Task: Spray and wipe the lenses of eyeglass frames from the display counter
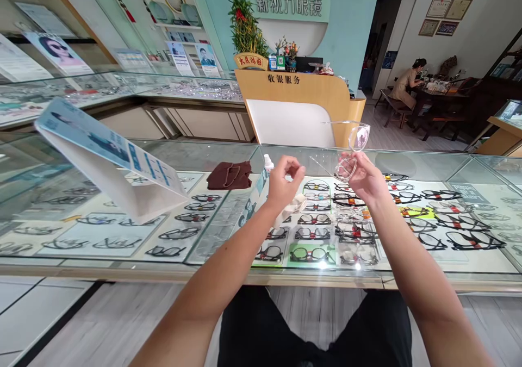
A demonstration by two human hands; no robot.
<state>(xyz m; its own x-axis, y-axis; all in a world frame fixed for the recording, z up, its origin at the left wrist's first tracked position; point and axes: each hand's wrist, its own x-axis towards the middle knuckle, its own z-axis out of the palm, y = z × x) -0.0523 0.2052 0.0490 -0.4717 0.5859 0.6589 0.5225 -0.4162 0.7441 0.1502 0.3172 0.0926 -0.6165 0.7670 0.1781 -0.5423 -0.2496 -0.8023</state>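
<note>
My right hand is raised over the glass counter, its fingers closed on a pair of clear-framed eyeglasses. The glasses are tilted on end, one lens above my fingers and the other beside them, with the thin temples pointing left. To the left, my left hand is held up with curled fingers, thumb and forefinger close together, apart from the glasses. Whether anything is between those fingers is hidden. A beige cloth shows just below it, partly behind my wrist; I cannot tell if the hand touches it.
A white-capped bottle, a brown pouch and a folded display card stand or lie on the glass counter. Many eyeglass frames sit in rows beneath the glass. Beyond are a wooden cashier desk and a seated person.
</note>
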